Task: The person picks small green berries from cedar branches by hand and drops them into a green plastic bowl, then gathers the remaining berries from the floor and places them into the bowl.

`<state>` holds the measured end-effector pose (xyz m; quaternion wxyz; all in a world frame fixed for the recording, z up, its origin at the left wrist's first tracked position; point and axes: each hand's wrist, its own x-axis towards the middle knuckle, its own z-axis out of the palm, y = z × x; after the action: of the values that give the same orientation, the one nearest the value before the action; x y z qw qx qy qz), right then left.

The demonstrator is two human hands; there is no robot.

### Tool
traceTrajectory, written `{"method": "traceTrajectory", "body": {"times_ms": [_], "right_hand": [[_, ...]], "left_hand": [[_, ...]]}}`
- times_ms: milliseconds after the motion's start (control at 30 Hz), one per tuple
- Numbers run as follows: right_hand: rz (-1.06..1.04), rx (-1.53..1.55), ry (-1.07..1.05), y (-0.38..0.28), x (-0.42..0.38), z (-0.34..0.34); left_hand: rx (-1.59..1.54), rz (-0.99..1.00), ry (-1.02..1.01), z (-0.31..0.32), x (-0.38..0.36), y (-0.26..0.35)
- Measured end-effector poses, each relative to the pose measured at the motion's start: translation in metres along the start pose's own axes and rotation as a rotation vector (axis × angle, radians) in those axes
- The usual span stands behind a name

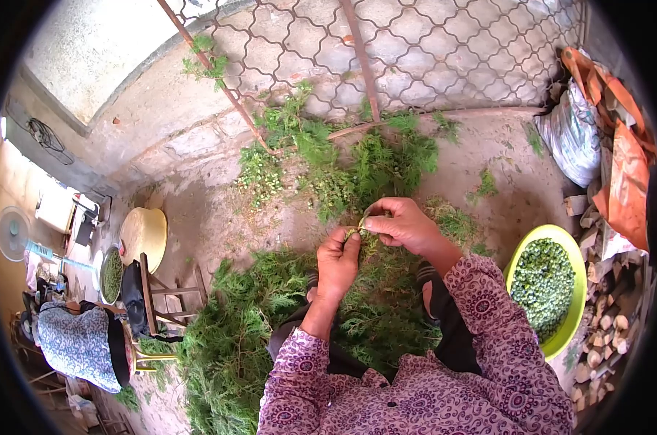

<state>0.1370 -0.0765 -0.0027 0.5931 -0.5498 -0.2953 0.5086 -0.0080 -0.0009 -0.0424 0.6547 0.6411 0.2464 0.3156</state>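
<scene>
My left hand is closed, thumb against fingers, pinching a small green sprig in front of my knees. Close beside it on the right, my right hand pinches the same sprig from above, fingertips nearly touching those of my left. Cut green branches lie in a large heap on the ground below and to the left. More leafy branches lie beyond my hands. At the right stands a yellow-green basin holding many small pale green pieces.
A wavy metal lattice lies across the far side. Firewood, a white sack and orange cloth are at the right. At the left are a seated person, a wooden chair, a yellow tub and a fan.
</scene>
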Motion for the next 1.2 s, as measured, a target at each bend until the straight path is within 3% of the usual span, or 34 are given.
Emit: {"method": "traceTrajectory", "body": {"times_ms": [67, 300, 433, 500, 667, 767, 867, 1033, 1200], "right_hand": [[-0.051, -0.232, -0.029, -0.002, -0.002, 0.003], [-0.06, -0.302, -0.116, -0.009, -0.008, 0.002], [0.09, -0.127, -0.175, -0.014, -0.012, -0.001], [0.125, -0.036, -0.197, -0.013, -0.013, -0.005], [0.191, 0.339, -0.327, -0.006, -0.014, -0.011], [0.099, 0.58, -0.478, -0.008, -0.018, -0.013], [0.011, 0.686, -0.423, -0.009, -0.013, -0.02], [-0.025, 0.455, -0.35, -0.013, -0.016, -0.016], [0.058, -0.122, -0.103, -0.01, -0.013, -0.002]], "left_hand": [[0.017, 0.01, -0.007, 0.002, -0.001, 0.002], [-0.04, -0.087, -0.053, -0.001, -0.003, 0.007], [-0.151, -0.109, -0.092, -0.003, -0.004, 0.015], [-0.354, -0.242, -0.089, -0.004, -0.004, 0.022], [-0.501, -0.245, -0.144, -0.008, -0.007, 0.028], [-0.554, -0.291, -0.109, -0.01, -0.007, 0.03], [-0.516, -0.24, -0.053, -0.011, -0.003, 0.02], [-0.276, -0.075, -0.004, -0.004, -0.001, 0.008], [-0.267, -0.096, -0.005, 0.003, -0.001, 0.01]]}}
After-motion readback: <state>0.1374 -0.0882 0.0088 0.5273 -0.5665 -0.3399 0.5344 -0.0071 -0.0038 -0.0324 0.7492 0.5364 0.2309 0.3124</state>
